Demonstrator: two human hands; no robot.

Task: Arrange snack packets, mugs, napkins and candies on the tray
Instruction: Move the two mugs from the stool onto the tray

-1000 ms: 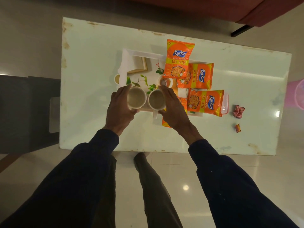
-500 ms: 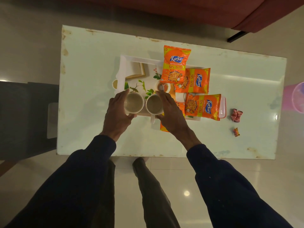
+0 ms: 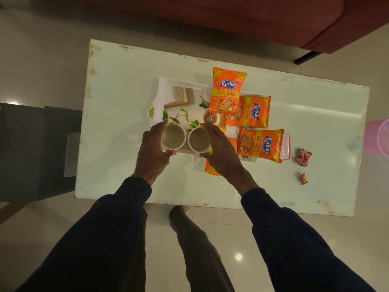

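Observation:
A white tray (image 3: 166, 89) with a printed leaf picture lies on the pale table. My left hand (image 3: 152, 153) wraps the left white mug (image 3: 173, 137) at the tray's near edge. Beside it my right hand (image 3: 221, 153) grips the right white mug (image 3: 199, 140), whose handle points toward me. Three orange snack packets lie on the tray's right half: one at the back (image 3: 228, 90), one in the middle (image 3: 251, 112), one nearest (image 3: 261, 144). A fourth packet (image 3: 210, 170) is mostly hidden under my right hand. Two wrapped candies, one red (image 3: 303, 157) and one orange (image 3: 303, 178), lie on the table right of the tray.
The table (image 3: 126, 85) has worn edges. A dark red sofa (image 3: 273, 20) stands behind it, a dark chair (image 3: 31, 148) at the left, a pink bucket (image 3: 379, 138) at the far right. My legs are below the table's near edge.
Both hands stay on the mugs, which sit in much the same place on the tray's near edge. The view has shifted slightly.

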